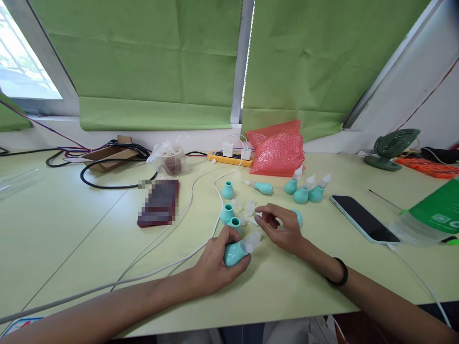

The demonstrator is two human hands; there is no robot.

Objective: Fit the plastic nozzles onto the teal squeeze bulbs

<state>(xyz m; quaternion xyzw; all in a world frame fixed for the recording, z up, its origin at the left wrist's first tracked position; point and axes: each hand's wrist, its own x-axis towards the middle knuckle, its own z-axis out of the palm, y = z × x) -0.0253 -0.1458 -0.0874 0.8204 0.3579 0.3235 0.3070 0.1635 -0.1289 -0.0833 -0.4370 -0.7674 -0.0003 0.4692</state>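
My left hand (218, 260) is wrapped round a teal nasal aspirator (235, 253), whose clear tip (254, 240) points right. My right hand (281, 224) hovers beside small clear plastic pieces (250, 208), thumb and forefinger slightly apart, with nothing visible between them. Just beyond my left hand stand teal bulbs (227, 213) with open necks, one partly behind my fingers. Another open bulb (227, 190) is farther back. A bulb (297, 217) is partly hidden behind my right hand. Several aspirators with clear tips (301, 195) stand at the back right, and one (263, 188) lies on its side.
A red bubble-wrap bag (276, 150) and a yellow power strip (231, 158) sit at the back. White cables (172, 263) cross the table (89, 229) on the left, near a dark red pixelated object (159, 203). Right are a phone (362, 217), a green-labelled bottle (430, 215) and a fan (392, 148).
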